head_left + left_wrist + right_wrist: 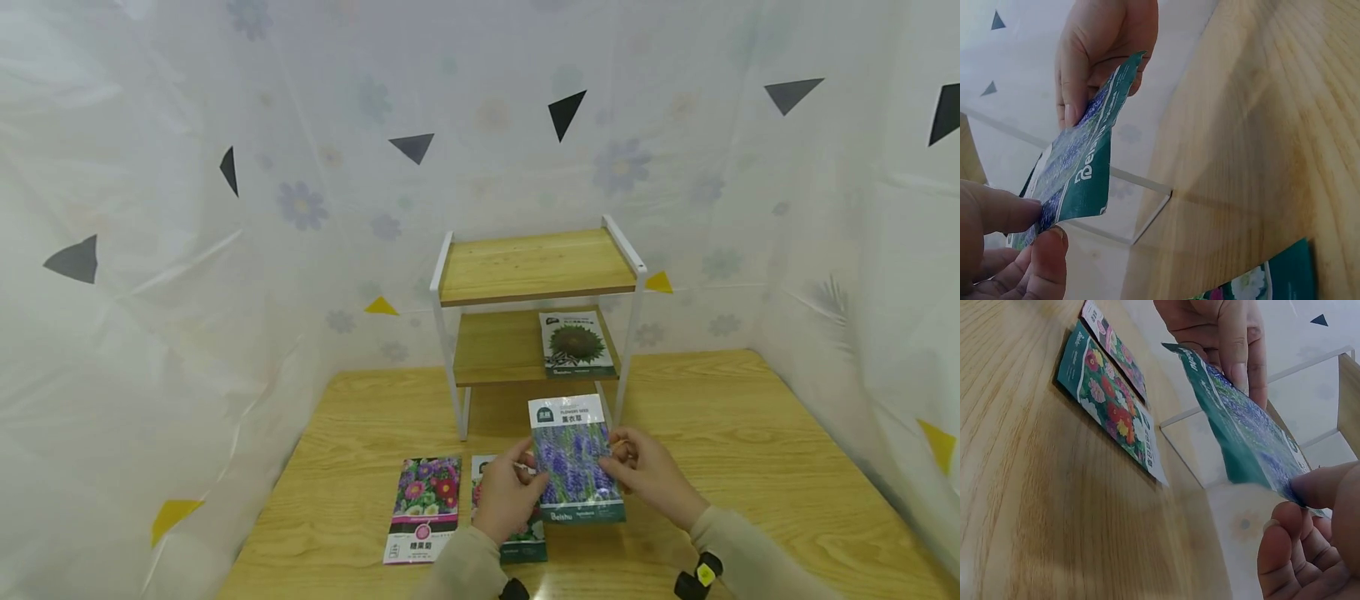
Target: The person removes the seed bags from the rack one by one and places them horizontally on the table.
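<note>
A lavender seed packet (576, 458), with purple flowers and a green bottom band, is held up off the table between both hands. My left hand (512, 496) pinches its left edge, thumb on the printed face. On the opposite edge, my right hand (652, 471) pinches it the same way. In the left wrist view the packet (1082, 169) looks slightly bent. Beneath my left hand lies a second seed packet (525, 546) with a green band, partly hidden in the head view; the right wrist view shows its mixed flowers (1110, 403).
A pink-and-white seed packet (423, 510) lies at the left on the wooden table (720, 433). Behind the hands stands a small shelf (536, 262) with wooden boards and a white frame. A sunflower seed packet (577, 343) rests on its lower board, right side.
</note>
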`<state>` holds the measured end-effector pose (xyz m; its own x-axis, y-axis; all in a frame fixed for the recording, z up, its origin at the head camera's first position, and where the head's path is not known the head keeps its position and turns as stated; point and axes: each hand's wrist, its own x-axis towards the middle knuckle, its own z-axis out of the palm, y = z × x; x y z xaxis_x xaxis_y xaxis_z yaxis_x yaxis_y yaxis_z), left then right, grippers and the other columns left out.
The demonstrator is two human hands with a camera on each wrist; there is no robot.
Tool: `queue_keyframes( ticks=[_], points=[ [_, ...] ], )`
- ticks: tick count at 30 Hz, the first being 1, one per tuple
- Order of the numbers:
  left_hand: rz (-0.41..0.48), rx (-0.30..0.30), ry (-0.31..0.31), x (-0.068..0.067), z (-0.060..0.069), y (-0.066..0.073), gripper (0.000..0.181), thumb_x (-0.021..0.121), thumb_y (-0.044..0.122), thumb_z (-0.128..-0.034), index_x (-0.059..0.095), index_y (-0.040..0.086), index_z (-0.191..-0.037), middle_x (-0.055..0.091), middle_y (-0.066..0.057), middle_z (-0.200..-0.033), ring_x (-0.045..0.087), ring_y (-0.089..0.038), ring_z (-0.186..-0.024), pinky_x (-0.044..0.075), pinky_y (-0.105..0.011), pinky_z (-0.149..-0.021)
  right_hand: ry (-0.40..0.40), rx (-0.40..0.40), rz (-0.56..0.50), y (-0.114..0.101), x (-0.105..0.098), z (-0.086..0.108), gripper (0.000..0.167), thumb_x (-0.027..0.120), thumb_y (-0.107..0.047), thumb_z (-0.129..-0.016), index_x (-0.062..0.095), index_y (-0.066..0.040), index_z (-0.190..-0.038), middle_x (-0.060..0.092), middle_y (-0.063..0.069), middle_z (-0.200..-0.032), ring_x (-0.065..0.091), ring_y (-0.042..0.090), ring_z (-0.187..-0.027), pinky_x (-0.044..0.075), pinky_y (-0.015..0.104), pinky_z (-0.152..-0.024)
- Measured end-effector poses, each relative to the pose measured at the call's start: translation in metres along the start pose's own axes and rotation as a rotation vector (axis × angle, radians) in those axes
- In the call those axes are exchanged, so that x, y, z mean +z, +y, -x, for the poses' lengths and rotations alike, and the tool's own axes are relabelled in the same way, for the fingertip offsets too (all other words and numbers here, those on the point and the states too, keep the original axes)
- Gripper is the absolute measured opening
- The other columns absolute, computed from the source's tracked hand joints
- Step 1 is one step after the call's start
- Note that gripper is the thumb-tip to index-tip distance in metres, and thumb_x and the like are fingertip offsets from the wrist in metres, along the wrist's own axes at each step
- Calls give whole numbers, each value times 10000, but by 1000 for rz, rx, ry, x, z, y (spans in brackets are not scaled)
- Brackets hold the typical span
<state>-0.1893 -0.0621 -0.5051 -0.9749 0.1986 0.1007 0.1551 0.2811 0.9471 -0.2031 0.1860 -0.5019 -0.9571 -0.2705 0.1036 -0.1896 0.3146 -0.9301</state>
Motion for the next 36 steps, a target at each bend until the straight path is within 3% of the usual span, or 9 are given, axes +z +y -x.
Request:
queue_keyframes(
  ticks=[5,10,15,21,27,30,33,36],
  points=[
    [-31,6,-36,11,0,-9,631,687,93,-890,404,50,-1452,537,-36,-968,468,-63,-504,440,-247,-436,-5,38,16,12,-2,2,447,667,-207,-921,465,-3,-1263,583,127,-849,551,199,-567,502,362,-505],
    [-117,-20,-70,22,0,-18,688,713,146,-876,375,11,-1459,509,-4,-971,466,-51,-547,429,-239,-454,-13,77,49,25,-1,5,521,672,-203,-917,429,-26,-1342,573,111,-848,558,231,-561,494,339,-479],
    [-219,-26,-83,30,2,-24,662,720,171,-873,413,-30,-1424,524,-12,-1026,506,-52,-602,454,-240,-501,-26,96,85,39,-2,8,617,681,-215,-910,372,-36,-1413,579,99,-818,553,239,-556,477,328,-460],
    [-356,-24,-76,39,2,-34,567,733,217,-862,519,-2,-1340,561,-49,-1068,481,-29,-613,455,-240,-594,-19,131,141,48,2,10,620,701,-193,-891,401,-3,-1399,591,69,-788,559,223,-560,479,324,-462],
    [-481,-2,-83,43,2,-38,551,739,272,-849,577,-16,-1291,583,-104,-1125,591,-170,-903,526,-353,-787,-48,153,180,59,4,8,624,689,-201,-899,397,35,-1398,599,48,-734,540,179,-531,467,317,-452],
    [-540,-33,-122,45,2,-38,574,734,301,-855,569,-15,-1305,545,-139,-1215,577,-278,-1080,512,-412,-878,-55,151,200,61,6,8,625,688,-203,-899,401,59,-1389,601,32,-712,534,160,-510,464,308,-449],
    [-600,-78,-165,47,3,-38,587,718,322,-869,552,-7,-1326,509,-133,-1266,562,-294,-1127,504,-410,-902,-64,141,212,62,8,9,616,687,-192,-898,410,82,-1375,601,28,-689,528,157,-492,461,303,-449],
    [-668,-77,-179,51,3,-37,567,717,309,-869,563,-11,-1312,513,-132,-1251,585,-284,-1086,519,-392,-872,-67,143,217,62,10,9,612,689,-187,-894,420,94,-1367,597,32,-679,527,161,-490,458,300,-452]
  ],
)
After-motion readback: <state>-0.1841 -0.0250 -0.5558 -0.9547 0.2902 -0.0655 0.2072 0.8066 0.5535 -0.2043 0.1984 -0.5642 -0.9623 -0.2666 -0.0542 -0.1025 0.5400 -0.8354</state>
